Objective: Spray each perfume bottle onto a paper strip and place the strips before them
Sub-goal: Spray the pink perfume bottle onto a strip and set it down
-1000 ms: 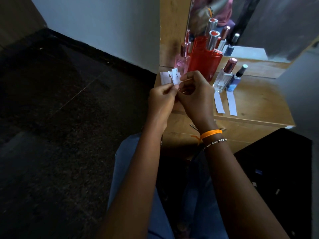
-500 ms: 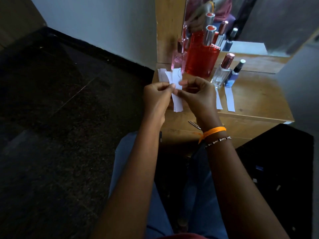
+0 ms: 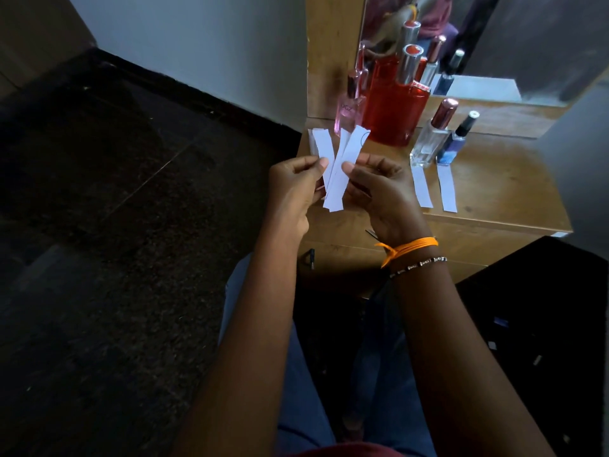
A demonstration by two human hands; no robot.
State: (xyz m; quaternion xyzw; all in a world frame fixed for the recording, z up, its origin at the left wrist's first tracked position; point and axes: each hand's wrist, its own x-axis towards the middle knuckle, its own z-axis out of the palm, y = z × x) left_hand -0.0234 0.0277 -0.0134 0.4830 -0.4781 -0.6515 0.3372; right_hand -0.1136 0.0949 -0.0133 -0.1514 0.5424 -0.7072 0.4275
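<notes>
My left hand (image 3: 293, 189) and my right hand (image 3: 379, 189) pinch a small fan of white paper strips (image 3: 339, 166) between them, above the table's left front. Behind the strips stand a slim pink bottle (image 3: 347, 108) and a big red bottle (image 3: 393, 107) with a silver cap. To the right are a clear bottle (image 3: 430, 140) with a copper cap and a small blue bottle (image 3: 453, 141) with a black cap. One white strip (image 3: 422, 188) lies before the clear bottle and another strip (image 3: 447, 188) before the blue one.
The wooden table (image 3: 494, 179) stands against a mirror (image 3: 494, 37) that repeats the bottles. A white wall (image 3: 197, 37) and dark floor (image 3: 99, 225) lie to the left. My knees in blue jeans (image 3: 296, 374) are below the table's front edge.
Both hands have drawn the strips toward me and spread them apart into a fan; a second ago they were bunched tight between the fingertips.
</notes>
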